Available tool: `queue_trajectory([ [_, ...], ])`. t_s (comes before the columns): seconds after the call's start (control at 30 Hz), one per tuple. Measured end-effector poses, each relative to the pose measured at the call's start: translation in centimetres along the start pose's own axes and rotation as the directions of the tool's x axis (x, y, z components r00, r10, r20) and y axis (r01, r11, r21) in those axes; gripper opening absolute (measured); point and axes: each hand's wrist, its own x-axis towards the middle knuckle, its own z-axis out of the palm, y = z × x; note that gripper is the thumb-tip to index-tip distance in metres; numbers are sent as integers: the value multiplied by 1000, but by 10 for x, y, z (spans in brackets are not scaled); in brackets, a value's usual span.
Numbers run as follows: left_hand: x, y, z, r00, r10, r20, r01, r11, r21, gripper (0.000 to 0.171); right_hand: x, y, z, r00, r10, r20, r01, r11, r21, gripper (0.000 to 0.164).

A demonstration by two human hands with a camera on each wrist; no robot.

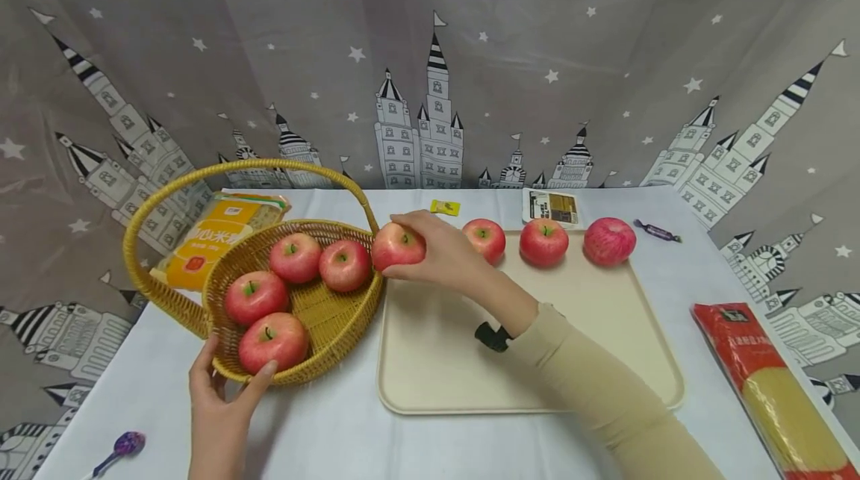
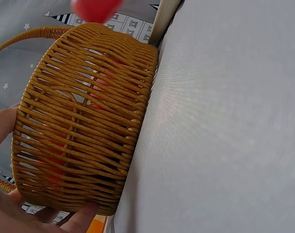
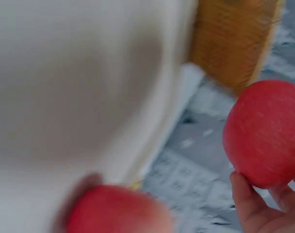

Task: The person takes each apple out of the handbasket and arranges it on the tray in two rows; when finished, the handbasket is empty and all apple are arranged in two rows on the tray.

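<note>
My right hand (image 1: 446,252) grips a red apple (image 1: 398,247) beside the right rim of a wicker basket (image 1: 349,349). In the right wrist view the fingers curl around this apple (image 3: 266,133), apart from the blurred basket. My left hand (image 1: 222,409) holds the near left rim of the basket, thumb on the rim; the left wrist view shows fingertips (image 2: 82,218) against the woven side. Several apples (image 1: 273,343) lie inside the basket. A row of three apples, one of them an apple (image 1: 543,242) in the middle, sits along the far edge of a beige tray (image 1: 470,390).
A yellow grain bag (image 1: 201,248) lies behind the basket. At the back are a small yellow packet (image 1: 445,207), a white-and-brown packet (image 1: 552,207) and a purple-wrapped candy (image 1: 657,231). A red noodle pack (image 1: 773,383) lies right; a lollipop (image 1: 124,446) is front left.
</note>
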Motion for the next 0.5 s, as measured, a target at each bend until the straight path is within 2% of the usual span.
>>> queue_trajectory([
  [0.1, 0, 1, -2, 1000, -13, -11, 13, 1000, 9, 103, 4, 23, -1, 994, 105, -17, -106, 993, -45, 75],
  [0.17, 1, 0, -3, 1000, -11, -11, 11, 1000, 1, 103, 9, 37, 4, 989, 150, 2, -149, 985, -81, 75],
  [0.33, 3, -3, -1, 1000, -1, 5, 1, 1000, -4, 103, 24, 60, 29, 983, 182, 32, -175, 973, -153, 74],
  [0.5, 2, -2, 0, 1000, -12, 9, 12, 1000, 14, 103, 39, 59, 40, 985, 170, 35, -163, 974, -157, 76],
])
